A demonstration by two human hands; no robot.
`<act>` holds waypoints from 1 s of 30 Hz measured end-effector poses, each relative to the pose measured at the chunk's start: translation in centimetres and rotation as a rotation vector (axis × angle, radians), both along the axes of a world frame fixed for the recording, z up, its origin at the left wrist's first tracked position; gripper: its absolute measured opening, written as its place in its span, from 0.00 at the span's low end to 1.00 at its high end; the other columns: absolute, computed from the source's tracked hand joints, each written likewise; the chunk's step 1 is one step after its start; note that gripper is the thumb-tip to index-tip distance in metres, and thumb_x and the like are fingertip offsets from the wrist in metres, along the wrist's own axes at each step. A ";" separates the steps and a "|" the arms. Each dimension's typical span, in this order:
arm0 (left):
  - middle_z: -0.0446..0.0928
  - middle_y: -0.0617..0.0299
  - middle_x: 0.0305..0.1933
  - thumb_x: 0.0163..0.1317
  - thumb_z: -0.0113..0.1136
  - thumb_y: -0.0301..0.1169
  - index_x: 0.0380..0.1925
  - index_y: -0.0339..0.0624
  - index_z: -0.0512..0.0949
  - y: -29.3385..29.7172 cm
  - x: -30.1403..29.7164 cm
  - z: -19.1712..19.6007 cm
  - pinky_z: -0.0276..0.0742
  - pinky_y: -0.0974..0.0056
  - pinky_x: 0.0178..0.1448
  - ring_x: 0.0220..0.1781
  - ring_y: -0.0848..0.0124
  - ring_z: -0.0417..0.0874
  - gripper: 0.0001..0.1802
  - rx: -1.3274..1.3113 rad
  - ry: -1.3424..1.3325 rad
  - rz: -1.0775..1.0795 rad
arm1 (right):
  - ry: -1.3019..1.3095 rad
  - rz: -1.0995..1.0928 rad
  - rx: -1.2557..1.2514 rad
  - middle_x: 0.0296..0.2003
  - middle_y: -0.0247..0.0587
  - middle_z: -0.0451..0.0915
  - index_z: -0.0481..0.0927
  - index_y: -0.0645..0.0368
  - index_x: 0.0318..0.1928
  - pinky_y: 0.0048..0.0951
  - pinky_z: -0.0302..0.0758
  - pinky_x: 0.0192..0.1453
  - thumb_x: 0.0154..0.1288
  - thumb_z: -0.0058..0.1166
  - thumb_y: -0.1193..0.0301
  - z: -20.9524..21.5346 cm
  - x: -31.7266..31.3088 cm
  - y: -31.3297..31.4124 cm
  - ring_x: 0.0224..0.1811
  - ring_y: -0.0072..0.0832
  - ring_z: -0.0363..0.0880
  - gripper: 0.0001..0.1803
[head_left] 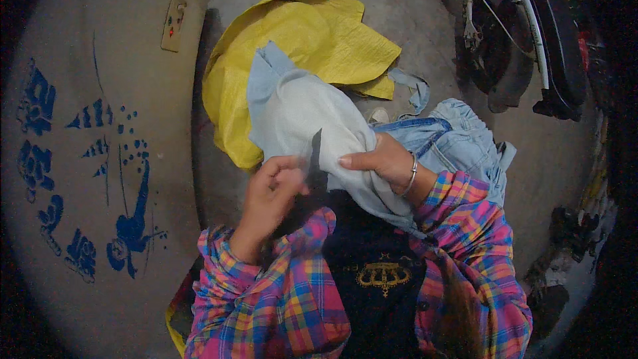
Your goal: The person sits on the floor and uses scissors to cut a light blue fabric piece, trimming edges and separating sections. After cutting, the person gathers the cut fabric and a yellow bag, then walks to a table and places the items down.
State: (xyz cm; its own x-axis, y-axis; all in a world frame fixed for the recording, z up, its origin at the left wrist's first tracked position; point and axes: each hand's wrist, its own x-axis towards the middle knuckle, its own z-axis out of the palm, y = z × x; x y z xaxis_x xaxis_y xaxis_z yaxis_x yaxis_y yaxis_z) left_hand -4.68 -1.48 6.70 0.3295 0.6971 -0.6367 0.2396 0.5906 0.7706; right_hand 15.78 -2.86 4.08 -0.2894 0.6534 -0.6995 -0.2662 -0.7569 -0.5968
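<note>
My right hand grips the edge of a whitish, pale blue piece of cloth, thumb on top and fingers underneath. The cloth is bunched and spreads away from me over a yellow woven sack. Just left of the cloth's near edge is my left hand, its fingers curled together and slightly blurred; whatever they pinch, if anything, does not show. Between the hands is a dark pointed shape; I cannot tell whether it is a gap or a tool. Light blue denim lies heaped beyond my right wrist.
A large pale panel with blue markings and a small fitted plate stands along the left. At the upper right is a dark wheeled vehicle with a white cable. A blue fabric strap lies on the grey floor.
</note>
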 end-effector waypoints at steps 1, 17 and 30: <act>0.73 0.58 0.30 0.54 0.51 0.31 0.40 0.37 0.67 -0.2 -0.3 -0.1 0.66 0.75 0.30 0.25 0.78 0.70 0.14 0.150 0.028 0.028 | 0.035 -0.047 -0.035 0.31 0.36 0.77 0.74 0.63 0.38 0.24 0.71 0.35 0.48 0.57 0.68 0.0 0.0 0.0 0.30 0.22 0.75 0.17; 0.72 0.55 0.30 0.50 0.51 0.23 0.35 0.37 0.69 -0.3 -2.2 -2.5 0.68 0.67 0.38 0.33 0.66 0.74 0.10 0.694 0.375 -0.065 | 0.239 -0.346 -0.113 0.34 0.40 0.76 0.71 0.64 0.41 0.27 0.75 0.35 0.53 0.50 0.73 0.1 0.7 0.7 0.31 0.27 0.77 0.14; 0.72 0.56 0.29 0.49 0.54 0.24 0.33 0.36 0.71 -1.0 -6.4 1.5 0.67 0.69 0.35 0.31 0.69 0.74 0.10 0.603 0.434 -0.183 | -0.097 0.047 -0.123 0.31 0.33 0.76 0.75 0.62 0.36 0.21 0.70 0.35 0.46 0.54 0.76 0.5 0.1 -3.3 0.30 0.19 0.73 0.13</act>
State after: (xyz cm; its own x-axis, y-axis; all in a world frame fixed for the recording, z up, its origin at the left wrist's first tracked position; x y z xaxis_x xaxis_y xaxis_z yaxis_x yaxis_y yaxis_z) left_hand -11.08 -2.46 8.21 0.2806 0.9233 -0.2621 0.6478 0.0193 0.7616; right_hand 15.92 -6.13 4.61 -0.2446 0.5485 -0.7996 -0.1743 -0.8361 -0.5202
